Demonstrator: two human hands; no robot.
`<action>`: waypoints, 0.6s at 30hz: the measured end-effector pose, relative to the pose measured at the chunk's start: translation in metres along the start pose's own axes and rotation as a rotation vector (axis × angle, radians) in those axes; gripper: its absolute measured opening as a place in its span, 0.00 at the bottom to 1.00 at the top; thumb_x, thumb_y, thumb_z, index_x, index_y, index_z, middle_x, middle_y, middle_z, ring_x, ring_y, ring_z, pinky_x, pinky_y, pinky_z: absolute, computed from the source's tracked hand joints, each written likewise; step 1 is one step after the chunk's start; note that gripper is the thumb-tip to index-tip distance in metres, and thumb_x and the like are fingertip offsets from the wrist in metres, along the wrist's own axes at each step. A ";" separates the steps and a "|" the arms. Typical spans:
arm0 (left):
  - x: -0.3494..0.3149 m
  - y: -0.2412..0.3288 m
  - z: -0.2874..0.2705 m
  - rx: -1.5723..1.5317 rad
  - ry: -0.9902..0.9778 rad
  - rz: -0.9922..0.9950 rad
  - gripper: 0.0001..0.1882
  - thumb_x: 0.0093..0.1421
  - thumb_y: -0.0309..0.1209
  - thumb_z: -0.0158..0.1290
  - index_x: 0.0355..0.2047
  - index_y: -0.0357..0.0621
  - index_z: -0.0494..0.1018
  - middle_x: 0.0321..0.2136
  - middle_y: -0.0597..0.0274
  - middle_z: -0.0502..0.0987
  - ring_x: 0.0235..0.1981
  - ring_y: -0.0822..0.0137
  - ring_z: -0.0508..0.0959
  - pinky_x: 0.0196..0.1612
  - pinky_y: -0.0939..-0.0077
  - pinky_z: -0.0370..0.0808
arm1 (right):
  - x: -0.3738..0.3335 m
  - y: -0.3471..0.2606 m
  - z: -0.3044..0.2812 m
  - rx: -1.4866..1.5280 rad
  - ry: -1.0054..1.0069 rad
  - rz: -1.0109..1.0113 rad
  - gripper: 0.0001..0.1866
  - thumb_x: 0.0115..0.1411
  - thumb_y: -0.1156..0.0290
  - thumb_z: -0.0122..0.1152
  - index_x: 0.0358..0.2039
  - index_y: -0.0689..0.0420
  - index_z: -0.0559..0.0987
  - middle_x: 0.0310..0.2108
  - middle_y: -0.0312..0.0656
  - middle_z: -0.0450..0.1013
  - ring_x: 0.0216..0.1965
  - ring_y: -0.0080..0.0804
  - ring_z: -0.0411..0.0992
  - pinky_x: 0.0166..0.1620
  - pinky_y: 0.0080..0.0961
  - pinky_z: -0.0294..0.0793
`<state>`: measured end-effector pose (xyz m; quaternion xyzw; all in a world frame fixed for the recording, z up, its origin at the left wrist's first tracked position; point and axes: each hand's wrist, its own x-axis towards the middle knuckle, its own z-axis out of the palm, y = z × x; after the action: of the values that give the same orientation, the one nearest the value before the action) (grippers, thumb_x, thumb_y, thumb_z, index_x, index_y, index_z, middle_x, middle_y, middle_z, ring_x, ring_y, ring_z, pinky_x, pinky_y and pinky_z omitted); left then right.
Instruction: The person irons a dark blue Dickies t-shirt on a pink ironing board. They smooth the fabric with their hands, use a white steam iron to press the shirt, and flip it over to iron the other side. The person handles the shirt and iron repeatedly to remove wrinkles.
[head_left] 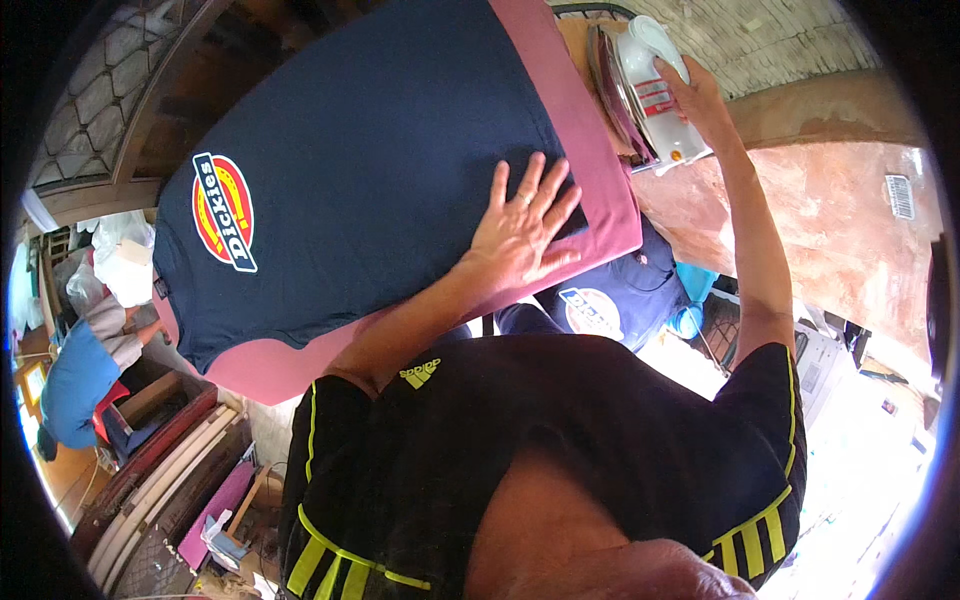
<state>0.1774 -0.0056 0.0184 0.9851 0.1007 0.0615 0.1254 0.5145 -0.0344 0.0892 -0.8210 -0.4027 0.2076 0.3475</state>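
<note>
A dark navy T-shirt [380, 150] with a red, yellow and white printed logo lies spread over a pink cloth-covered board [600, 205]. My left hand [520, 225] rests flat near the shirt's lower right edge, fingers spread, the heel of the hand close to the pink border. At the upper right, my right hand [698, 98] is closed round the handle of a white clothes iron [650, 105] with red markings. The iron is tilted up beside the board's end, its soleplate side facing a stack of flat brownish layers [603, 75].
Below the board's near edge lies another navy garment [640, 285] with a similar print. A brownish-pink surface [820, 200] extends to the right. On the far left a person in blue [80, 375] bends near long rolls [165, 475] and clutter. A metal grille [100, 100] stands at upper left.
</note>
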 end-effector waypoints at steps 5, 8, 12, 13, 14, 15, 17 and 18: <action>-0.023 0.017 0.009 0.017 -0.049 0.129 0.41 0.66 0.58 0.44 0.69 0.44 0.56 0.73 0.53 0.47 0.73 0.51 0.46 0.71 0.44 0.42 | -0.044 -0.053 -0.018 -0.067 -0.028 -0.086 0.17 0.68 0.53 0.58 0.40 0.55 0.76 0.17 0.29 0.62 0.16 0.13 0.58 0.18 0.16 0.54; -0.030 0.021 0.020 -0.001 0.003 0.216 0.39 0.66 0.52 0.46 0.68 0.38 0.57 0.72 0.50 0.50 0.72 0.50 0.49 0.72 0.51 0.46 | -0.059 -0.075 -0.002 -0.134 0.010 -0.214 0.18 0.67 0.53 0.58 0.44 0.56 0.76 0.18 0.31 0.66 0.19 0.17 0.63 0.21 0.20 0.61; -0.032 0.021 0.030 0.040 0.051 0.303 0.37 0.65 0.46 0.49 0.67 0.35 0.57 0.71 0.48 0.52 0.71 0.50 0.53 0.71 0.56 0.50 | -0.060 -0.112 0.059 -0.182 0.039 -0.381 0.21 0.67 0.54 0.58 0.49 0.58 0.75 0.22 0.41 0.73 0.24 0.29 0.71 0.29 0.28 0.72; -0.033 0.019 0.031 0.050 0.054 0.307 0.36 0.65 0.45 0.50 0.67 0.35 0.58 0.70 0.48 0.53 0.71 0.50 0.54 0.71 0.57 0.51 | -0.057 -0.125 0.076 -0.232 -0.021 -0.340 0.22 0.67 0.54 0.58 0.50 0.59 0.75 0.24 0.45 0.75 0.26 0.34 0.73 0.32 0.31 0.74; -0.033 0.019 0.031 0.083 0.051 0.314 0.37 0.65 0.44 0.50 0.67 0.35 0.56 0.70 0.47 0.52 0.71 0.50 0.53 0.71 0.56 0.51 | -0.054 -0.137 0.089 -0.289 -0.078 -0.292 0.22 0.67 0.54 0.58 0.52 0.59 0.75 0.27 0.49 0.77 0.28 0.39 0.76 0.36 0.33 0.76; -0.033 0.018 0.031 0.061 0.051 0.317 0.36 0.65 0.44 0.49 0.67 0.35 0.56 0.70 0.47 0.52 0.71 0.50 0.53 0.72 0.56 0.50 | -0.049 -0.139 0.105 -0.290 -0.015 -0.360 0.22 0.67 0.55 0.58 0.52 0.59 0.75 0.29 0.52 0.78 0.29 0.42 0.77 0.37 0.35 0.76; -0.033 0.017 0.032 0.017 0.055 0.317 0.36 0.65 0.42 0.48 0.68 0.35 0.55 0.70 0.47 0.52 0.71 0.49 0.53 0.72 0.56 0.49 | -0.024 -0.134 0.138 -0.293 0.104 -0.503 0.22 0.67 0.55 0.57 0.53 0.59 0.75 0.33 0.57 0.78 0.32 0.49 0.78 0.39 0.38 0.77; -0.035 0.017 0.030 0.009 0.057 0.310 0.35 0.66 0.40 0.46 0.68 0.35 0.54 0.71 0.47 0.52 0.72 0.49 0.52 0.73 0.56 0.48 | -0.007 -0.144 0.146 -0.322 0.135 -0.472 0.22 0.67 0.56 0.57 0.53 0.60 0.75 0.35 0.58 0.78 0.34 0.50 0.79 0.40 0.39 0.77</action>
<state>0.1508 -0.0362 -0.0099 0.9872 -0.0487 0.1076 0.1070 0.3454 0.0817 0.0972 -0.7611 -0.5865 -0.0008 0.2772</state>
